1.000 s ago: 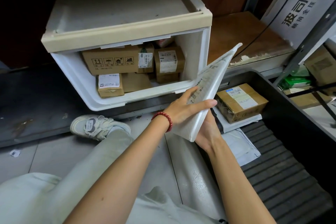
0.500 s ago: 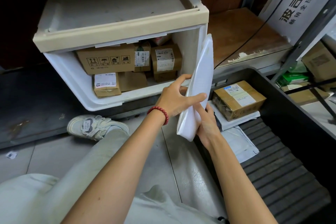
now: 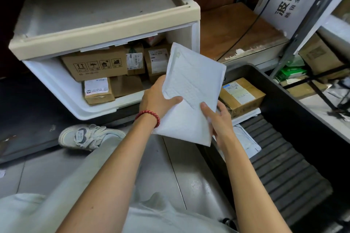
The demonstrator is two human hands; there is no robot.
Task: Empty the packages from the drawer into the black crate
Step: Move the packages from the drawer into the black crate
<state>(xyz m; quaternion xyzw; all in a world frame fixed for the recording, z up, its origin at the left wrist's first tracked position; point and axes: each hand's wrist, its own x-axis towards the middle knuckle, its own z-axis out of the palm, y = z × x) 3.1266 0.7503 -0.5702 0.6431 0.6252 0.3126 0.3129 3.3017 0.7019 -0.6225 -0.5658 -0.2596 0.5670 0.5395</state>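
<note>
White padded envelope [image 3: 191, 89] sits in the middle of the frame, long side tilted up, gripped by the left hand [image 3: 157, 98] and right hand [image 3: 217, 119], with the black crate [image 3: 284, 157] just right, nearer the right hand.

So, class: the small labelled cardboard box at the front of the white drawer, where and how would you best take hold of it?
Grip the small labelled box across its two short sides, coming from above and in front through the drawer's open mouth. Its top lies exposed; a bigger carton blocks the back. Both hands now hold the white mailer.
</note>
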